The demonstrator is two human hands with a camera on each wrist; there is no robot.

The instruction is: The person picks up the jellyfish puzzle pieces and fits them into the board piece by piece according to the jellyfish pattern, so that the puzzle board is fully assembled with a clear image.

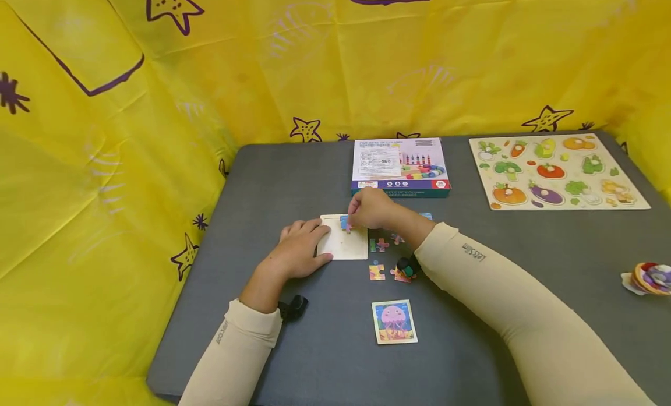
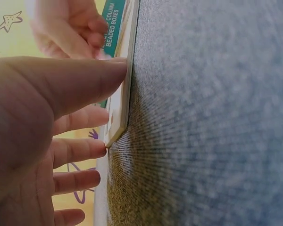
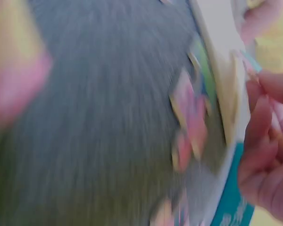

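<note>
My right hand (image 1: 373,208) pinches a blue-and-pink jigsaw piece (image 1: 344,222) over the upper part of a pale wooden puzzle tray (image 1: 341,246). At the tray's left side, my left hand (image 1: 301,250) rests with fingers spread, its thumb and forefinger touching the edge. The left wrist view shows those fingers (image 2: 80,148) fairly straight. Several loose jigsaw pieces (image 1: 377,271) lie right of the tray, some partly hidden by the right arm. The right wrist view is blurred, but the pinched piece (image 3: 250,63) shows at the fingertips.
A small jellyfish picture card (image 1: 394,321) lies nearer the front. Behind the tray is a bead-set box (image 1: 401,167). A vegetable puzzle board (image 1: 558,172) lies at the back right, and a colourful round object (image 1: 650,278) sits at the right edge. Yellow cloth (image 1: 293,56) surrounds the grey table (image 1: 283,179).
</note>
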